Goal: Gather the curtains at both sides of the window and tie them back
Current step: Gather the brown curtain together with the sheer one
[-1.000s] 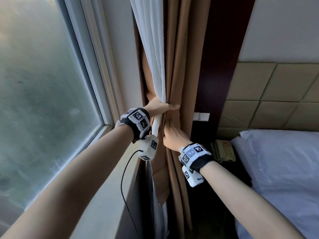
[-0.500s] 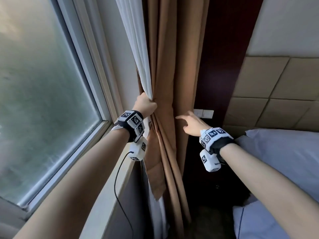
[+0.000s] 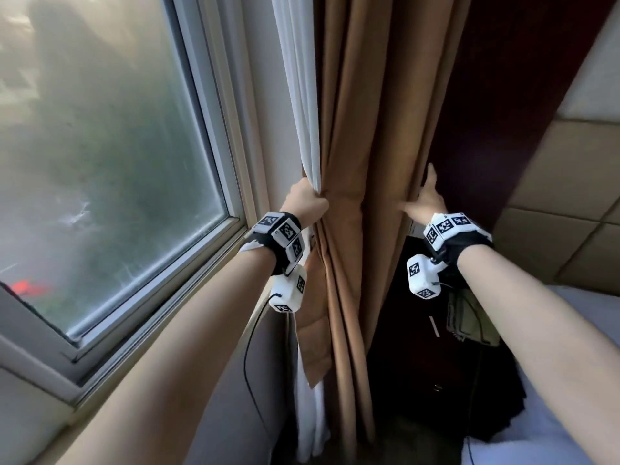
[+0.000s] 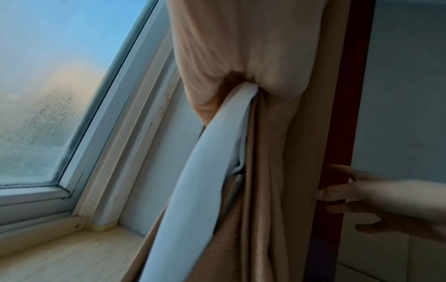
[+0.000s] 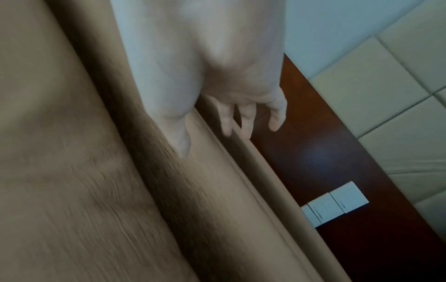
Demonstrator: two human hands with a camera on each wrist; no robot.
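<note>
My left hand [image 3: 307, 204] gripped the white sheer [image 3: 298, 95] beside the window [image 3: 214, 135], my right hand [image 3: 426, 203] lay open-fingered on the tan curtain [image 3: 379, 129] edge, which I judged could slide free.

Tan curtain [image 3: 369, 162] and white sheer [image 3: 302, 105] hang bunched, apparently untied.

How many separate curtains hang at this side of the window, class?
2. The white sheer curtain hangs nearest the window, gripped by the left hand. The tan curtain hangs beside it, its far edge touched by the right hand. Folds may hide more.
</note>
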